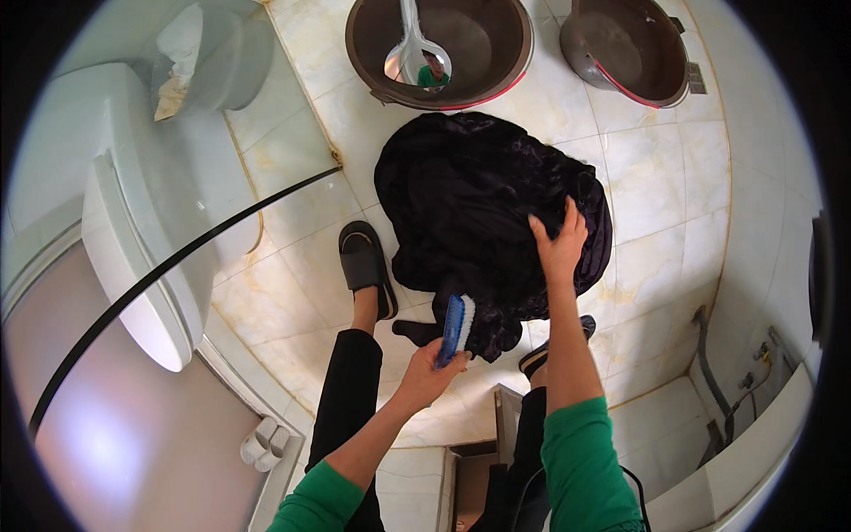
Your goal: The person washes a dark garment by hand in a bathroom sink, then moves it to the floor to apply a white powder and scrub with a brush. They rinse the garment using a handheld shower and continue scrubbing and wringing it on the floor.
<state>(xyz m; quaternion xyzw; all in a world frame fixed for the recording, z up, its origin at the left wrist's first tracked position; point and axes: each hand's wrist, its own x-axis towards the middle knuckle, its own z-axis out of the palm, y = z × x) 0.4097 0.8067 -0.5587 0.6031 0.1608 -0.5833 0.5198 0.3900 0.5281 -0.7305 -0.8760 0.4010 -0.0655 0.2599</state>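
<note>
A dark, crumpled garment (461,195) lies spread on the tiled floor between my slippered feet. My left hand (428,372) is closed around the near end of a blue scrub brush (455,326) with white bristles. The brush is over the garment's near edge, its bristles turned to the right. My right hand (562,241) rests on the garment's right side, with thumb and fingers spread apart. Parts of its fingertips sink against the dark folds.
A large brown basin (363,53) stands beyond the garment, with a shiny ladle (409,35) across it. To its right is a brown bucket (581,53). A black-edged glass panel (186,253) and a toilet (133,266) are at left; hoses (706,363) hang at right.
</note>
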